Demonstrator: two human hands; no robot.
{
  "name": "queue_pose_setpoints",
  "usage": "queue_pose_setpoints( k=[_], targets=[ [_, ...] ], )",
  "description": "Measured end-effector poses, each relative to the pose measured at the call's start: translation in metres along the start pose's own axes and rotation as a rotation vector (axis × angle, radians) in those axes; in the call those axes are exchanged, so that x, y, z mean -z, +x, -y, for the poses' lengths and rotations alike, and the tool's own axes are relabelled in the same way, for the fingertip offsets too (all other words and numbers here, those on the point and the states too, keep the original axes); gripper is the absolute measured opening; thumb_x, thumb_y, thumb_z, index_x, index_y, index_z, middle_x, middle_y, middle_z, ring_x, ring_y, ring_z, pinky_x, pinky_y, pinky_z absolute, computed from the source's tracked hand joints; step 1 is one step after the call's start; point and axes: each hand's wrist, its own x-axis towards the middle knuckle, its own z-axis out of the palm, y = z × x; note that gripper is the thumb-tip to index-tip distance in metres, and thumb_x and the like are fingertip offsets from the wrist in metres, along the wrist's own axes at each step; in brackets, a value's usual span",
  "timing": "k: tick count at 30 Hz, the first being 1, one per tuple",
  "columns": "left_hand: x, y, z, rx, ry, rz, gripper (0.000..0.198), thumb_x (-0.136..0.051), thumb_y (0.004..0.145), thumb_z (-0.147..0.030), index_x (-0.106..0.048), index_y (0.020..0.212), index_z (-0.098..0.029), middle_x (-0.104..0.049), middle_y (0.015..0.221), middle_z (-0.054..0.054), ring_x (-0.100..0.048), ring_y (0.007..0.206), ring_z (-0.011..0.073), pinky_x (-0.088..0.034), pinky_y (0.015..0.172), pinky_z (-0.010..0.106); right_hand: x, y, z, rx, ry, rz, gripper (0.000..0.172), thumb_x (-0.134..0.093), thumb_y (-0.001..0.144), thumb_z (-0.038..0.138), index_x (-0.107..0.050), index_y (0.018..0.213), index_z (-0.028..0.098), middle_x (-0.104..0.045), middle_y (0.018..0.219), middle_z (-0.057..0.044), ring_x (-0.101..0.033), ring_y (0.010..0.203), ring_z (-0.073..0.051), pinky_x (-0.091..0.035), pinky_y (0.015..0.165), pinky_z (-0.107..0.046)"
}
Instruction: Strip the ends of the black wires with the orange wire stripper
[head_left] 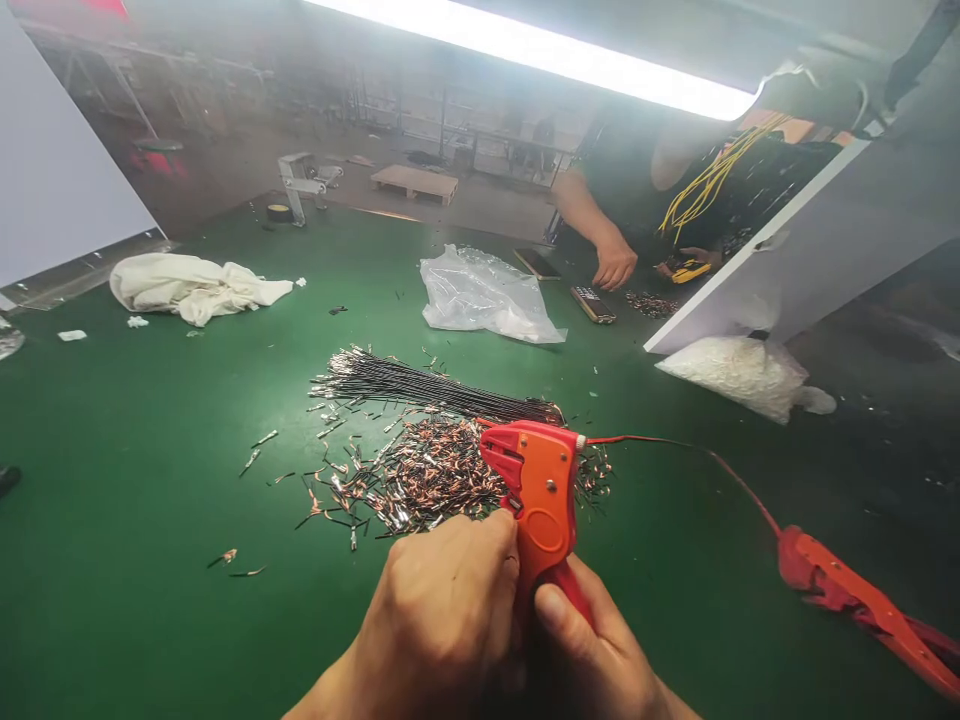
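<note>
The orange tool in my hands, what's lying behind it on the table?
Behind the orange tool lie a heap of stripped wire scraps and a bundle of dark wires. The tool covers the heap's right part.

A green felt-covered bench (135,520) carries a bundle of thin black wires (427,385) at its middle, with a scatter of cut copper-tipped wire ends (405,480) just near of it. Far left lies a crumpled white cloth (191,285), farther back a clear plastic bag (480,295), and at right a white bag of small parts (742,375) and a spare red stripping tool (862,600).

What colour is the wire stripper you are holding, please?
The wire stripper is orange-red, gripped by both the left hand and right hand; the head view shows it.
</note>
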Motion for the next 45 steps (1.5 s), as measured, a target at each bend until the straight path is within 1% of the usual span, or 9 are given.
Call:
queue_pose_setpoints(
  k=[7, 14, 19, 23, 25, 29, 31, 38, 45],
  targets=[
    [0.0, 0.002, -0.001, 0.065, -0.05, 0.04, 0.016, -0.043, 0.095, -0.011, -0.053, 0.084, -0.019, -0.061, 0.063, -0.004, -0.056, 0.048, 0.0094, -0.04, 0.047, 0.022, 0.004, -0.005, -0.006, -0.016, -0.149, -0.125, 0.042, -0.066, 0.084, 0.053, -0.063, 0.107, 0.018, -0.064, 0.077, -0.008, -0.061, 0.068, -0.022, -0.054, 0.067, -0.037],
    [-0.001, 0.005, -0.003, 0.086, -0.088, 0.021, 0.016, -0.043, 0.094, -0.01, -0.051, 0.083, -0.018, -0.056, 0.06, -0.005, -0.051, 0.046, 0.0081, -0.038, 0.046, 0.021, 0.003, -0.003, -0.009, -0.088, -0.042, -0.083, 0.041, -0.063, 0.085, 0.054, -0.061, 0.105, 0.018, -0.055, 0.063, 0.0, -0.051, 0.05, -0.015, -0.047, 0.052, -0.03],
    [-0.002, 0.0, 0.005, 0.1, -0.011, 0.099, 0.023, -0.042, 0.094, -0.008, -0.049, 0.075, -0.02, -0.051, 0.056, -0.005, -0.049, 0.045, 0.0091, -0.036, 0.046, 0.023, 0.01, 0.007, 0.002, 0.109, 0.117, -0.1, 0.027, -0.052, 0.093, 0.045, -0.057, 0.107, 0.022, -0.059, 0.08, -0.003, -0.058, 0.065, -0.018, -0.05, 0.064, -0.035],
    [-0.003, 0.002, 0.019, 0.164, 0.226, 0.205, 0.023, -0.041, 0.097, -0.014, -0.055, 0.114, -0.013, -0.062, 0.059, -0.003, -0.058, 0.046, 0.0138, -0.037, 0.045, 0.026, 0.023, 0.012, 0.016, 0.19, 0.064, -0.092, 0.022, -0.045, 0.097, 0.037, -0.055, 0.112, 0.025, -0.061, 0.085, -0.004, -0.06, 0.071, -0.021, -0.05, 0.069, -0.037],
    [0.0, 0.007, 0.029, 0.27, 0.352, 0.266, 0.029, -0.046, 0.096, -0.019, -0.054, 0.123, -0.013, -0.065, 0.059, -0.002, -0.06, 0.044, 0.0163, -0.036, 0.043, 0.027, 0.026, 0.012, 0.02, 0.188, 0.071, -0.098, 0.021, -0.043, 0.097, 0.036, -0.055, 0.111, 0.025, -0.061, 0.084, -0.005, -0.06, 0.071, -0.021, -0.051, 0.069, -0.038],
    [0.008, 0.019, 0.047, 0.583, 0.53, 0.438, 0.026, -0.052, 0.094, -0.024, -0.062, 0.117, -0.019, -0.067, 0.057, 0.002, -0.067, 0.053, 0.0223, -0.039, 0.046, 0.027, 0.021, 0.011, 0.023, 0.137, 0.101, -0.154, 0.02, -0.045, 0.096, 0.036, -0.056, 0.109, 0.025, -0.06, 0.083, -0.004, -0.059, 0.071, -0.021, -0.05, 0.068, -0.037],
    [0.009, 0.022, 0.052, 0.655, 0.552, 0.477, 0.027, -0.051, 0.094, -0.026, -0.063, 0.118, -0.021, -0.068, 0.059, 0.004, -0.069, 0.057, 0.0244, -0.041, 0.049, 0.028, 0.017, 0.011, 0.023, 0.106, 0.119, -0.181, 0.021, -0.047, 0.095, 0.037, -0.056, 0.108, 0.024, -0.06, 0.082, -0.004, -0.058, 0.069, -0.02, -0.05, 0.068, -0.036],
    [-0.007, 0.03, 0.051, 0.623, 0.499, 0.527, 0.026, -0.046, 0.095, -0.022, -0.066, 0.112, -0.02, -0.072, 0.067, 0.008, -0.071, 0.062, 0.0245, -0.045, 0.053, 0.028, 0.014, 0.012, 0.022, 0.05, 0.116, -0.2, 0.024, -0.052, 0.092, 0.041, -0.058, 0.106, 0.023, -0.059, 0.081, -0.004, -0.057, 0.068, -0.021, -0.049, 0.067, -0.036],
    [-0.012, 0.03, 0.055, 0.607, 0.486, 0.506, 0.024, -0.042, 0.093, -0.016, -0.066, 0.09, -0.014, -0.069, 0.062, 0.012, -0.068, 0.055, 0.0269, -0.042, 0.049, 0.028, 0.017, 0.011, 0.021, 0.07, 0.098, -0.181, 0.022, -0.048, 0.095, 0.04, -0.055, 0.109, 0.025, -0.059, 0.083, -0.003, -0.058, 0.07, -0.02, -0.049, 0.069, -0.036]
  ],
)
